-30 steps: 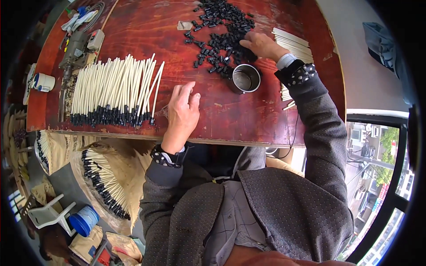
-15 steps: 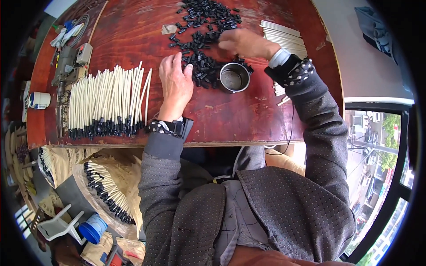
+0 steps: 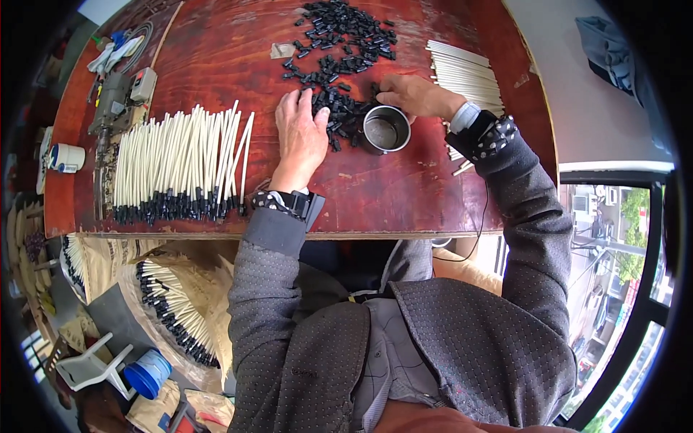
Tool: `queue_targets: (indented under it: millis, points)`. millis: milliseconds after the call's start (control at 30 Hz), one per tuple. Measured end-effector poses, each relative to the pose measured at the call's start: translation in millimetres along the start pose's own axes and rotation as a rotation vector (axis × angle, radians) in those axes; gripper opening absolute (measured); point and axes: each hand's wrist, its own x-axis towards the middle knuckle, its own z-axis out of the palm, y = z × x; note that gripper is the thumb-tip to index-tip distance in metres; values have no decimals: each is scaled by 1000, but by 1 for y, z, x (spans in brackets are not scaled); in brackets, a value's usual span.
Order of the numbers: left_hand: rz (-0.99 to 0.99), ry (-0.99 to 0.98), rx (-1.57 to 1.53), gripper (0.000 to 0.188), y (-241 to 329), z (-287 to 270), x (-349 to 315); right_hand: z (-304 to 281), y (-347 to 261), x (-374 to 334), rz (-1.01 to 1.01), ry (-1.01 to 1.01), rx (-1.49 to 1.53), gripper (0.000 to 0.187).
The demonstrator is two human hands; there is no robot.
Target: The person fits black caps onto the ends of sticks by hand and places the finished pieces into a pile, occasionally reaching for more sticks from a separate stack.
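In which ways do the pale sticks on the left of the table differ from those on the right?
The left sticks have black tips at their near ends; the right sticks show none, though the right forearm hides part of them. The left sticks run away from the table's near edge; the right sticks lie more crosswise. Both are pale and thin.

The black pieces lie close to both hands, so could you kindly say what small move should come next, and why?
Probably the left hand should sweep some black pieces gently rightward: it is at the heap's left edge, while the metal cup and right hand are at its right.
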Motion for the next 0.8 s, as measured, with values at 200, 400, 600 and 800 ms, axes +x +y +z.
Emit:
queue_targets:
  millis: [200, 400, 600, 800]
  points:
    - [-41, -8, -65, 46, 6, -3, 0, -4, -18, 39, -85, -106, -11, 39]
    - [-37, 12, -129, 46, 1, -4, 1, 3, -57, 56, -126, -242, -101, 37]
    - [-51, 31, -163, 41, 2, -5, 1, 18, -75, 58, -235, -374, -139, 35]
    - [-47, 15, -188, 41, 1, -8, -4, 5, -76, 47, -230, -347, -20, 32]
